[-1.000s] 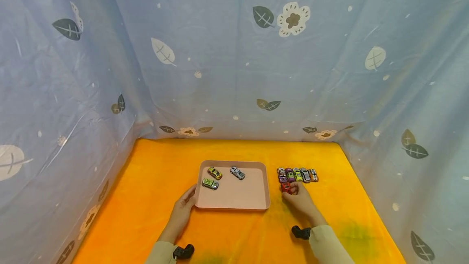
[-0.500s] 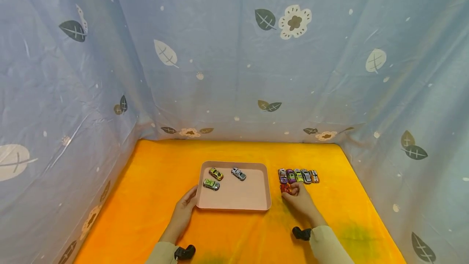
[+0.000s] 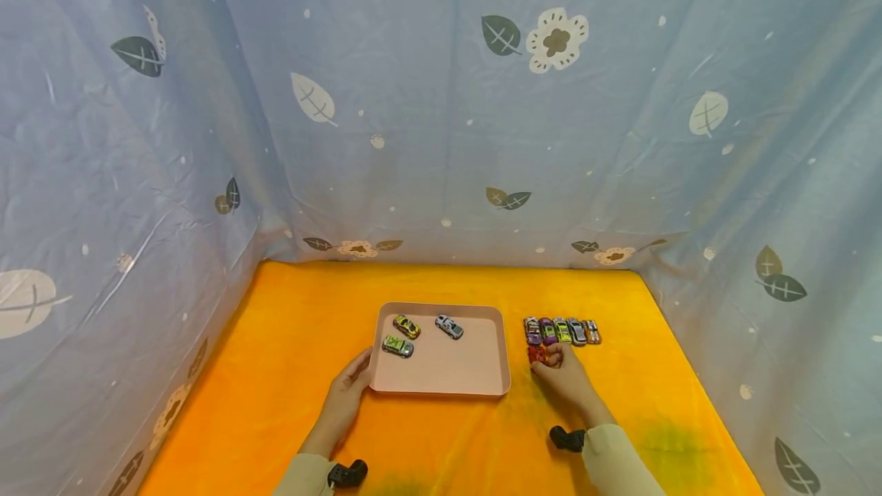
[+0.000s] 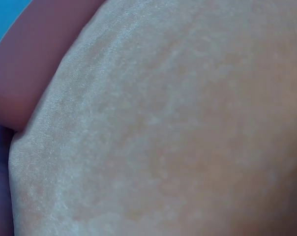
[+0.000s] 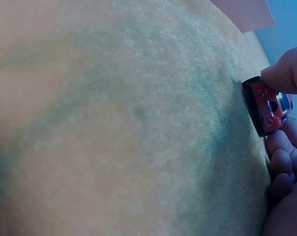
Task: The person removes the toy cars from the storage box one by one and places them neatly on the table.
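My right hand (image 3: pixel 566 380) pinches a small red toy car (image 3: pixel 537 356) between thumb and fingers, low over the yellow cloth. In the right wrist view, the red car's end with round lights shows between thumb and curled fingers. Just behind it is a row of several toy cars (image 3: pixel 562 331), side by side. My left hand (image 3: pixel 344 395) touches the left side of a pink tray (image 3: pixel 455 373), its fingers lying along the outer wall. Inside the tray are a yellow car (image 3: pixel 406 326), a green car (image 3: pixel 397 346) and a white-grey car (image 3: pixel 449 326).
A yellow-orange cloth (image 3: pixel 303 312) covers the table. Blue curtains (image 3: pixel 413 98) with leaf and flower prints enclose it at the back and both sides. The tray's right wall stands between its cars and the row.
The red car has turned slightly in my right hand and sits a touch further left. My left hand stays at the tray. The head view has shifted a little.
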{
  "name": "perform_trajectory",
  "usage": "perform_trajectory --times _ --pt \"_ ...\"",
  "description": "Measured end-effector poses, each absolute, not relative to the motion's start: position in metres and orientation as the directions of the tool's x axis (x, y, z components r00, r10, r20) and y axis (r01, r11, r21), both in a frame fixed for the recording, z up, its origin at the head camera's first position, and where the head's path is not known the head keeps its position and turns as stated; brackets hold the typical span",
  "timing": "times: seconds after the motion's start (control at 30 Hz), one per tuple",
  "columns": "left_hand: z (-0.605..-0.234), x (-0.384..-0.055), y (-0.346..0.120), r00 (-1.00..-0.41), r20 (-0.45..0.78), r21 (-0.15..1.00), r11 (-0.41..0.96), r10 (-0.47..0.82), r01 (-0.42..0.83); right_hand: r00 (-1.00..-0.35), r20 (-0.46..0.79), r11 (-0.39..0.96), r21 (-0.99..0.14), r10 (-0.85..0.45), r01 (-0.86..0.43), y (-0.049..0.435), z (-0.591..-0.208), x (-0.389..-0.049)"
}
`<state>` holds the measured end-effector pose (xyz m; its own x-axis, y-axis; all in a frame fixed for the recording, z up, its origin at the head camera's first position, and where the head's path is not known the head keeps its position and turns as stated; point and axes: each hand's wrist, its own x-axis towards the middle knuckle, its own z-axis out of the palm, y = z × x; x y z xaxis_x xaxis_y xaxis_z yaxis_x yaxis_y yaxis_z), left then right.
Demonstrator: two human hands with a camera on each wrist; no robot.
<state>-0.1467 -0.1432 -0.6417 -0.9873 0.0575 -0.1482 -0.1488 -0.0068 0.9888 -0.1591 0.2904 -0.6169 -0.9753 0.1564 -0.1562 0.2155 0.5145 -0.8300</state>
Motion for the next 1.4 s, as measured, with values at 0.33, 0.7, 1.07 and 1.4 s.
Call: perform_trajectory --times 0.33,0.7,1.07,1.4 --pt "-0.639 -0.147 -0.144 -0.988 -0.142 0.99 0.002 0.057 -0.142 -0.976 -0.152 0.532 -0.82 0.153 0.211 0.29 -0.617 -0.16" --pt "-0.636 -0.147 -0.143 -0.988 -0.146 0.989 -0.013 0.05 -0.146 -0.979 -0.131 0.533 -0.824 0.156 0.195 0.288 -0.617 -0.162" --pt "-0.638 -0.148 -0.141 -0.987 -0.156 0.988 -0.002 0.039 -0.156 -0.98 0.027 0.531 -0.844 0.197 0.083 0.276 -0.6 -0.168" --pt "-0.641 -0.147 -0.141 -0.99 -0.132 0.991 -0.03 0.053 -0.134 -0.991 0.096 0.514 -0.857 0.09 -0.037 0.23 -0.574 -0.183"
